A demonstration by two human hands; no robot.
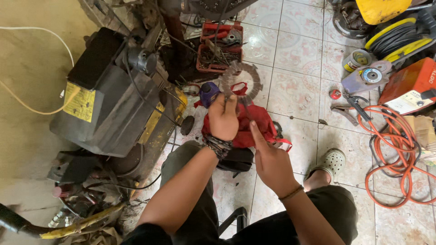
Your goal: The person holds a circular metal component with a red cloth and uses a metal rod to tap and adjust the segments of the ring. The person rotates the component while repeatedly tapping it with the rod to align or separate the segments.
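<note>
Left hand (223, 119), fingers closed, grips a toothed grey ring disc (241, 79) at its lower edge, raised at upper centre of the frame. Right hand (270, 161) hangs open and empty just below, over a red cloth (254, 124) on the tiled floor (295, 54).

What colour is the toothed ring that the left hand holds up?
The toothed ring in the left hand is dull grey-brown; the head view shows it.

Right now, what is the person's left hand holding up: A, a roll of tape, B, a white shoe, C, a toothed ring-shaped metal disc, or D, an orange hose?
C: the left hand grips the lower edge of a grey, notched ring-shaped disc raised above the red bag, while the right hand hangs open beside it.
</note>
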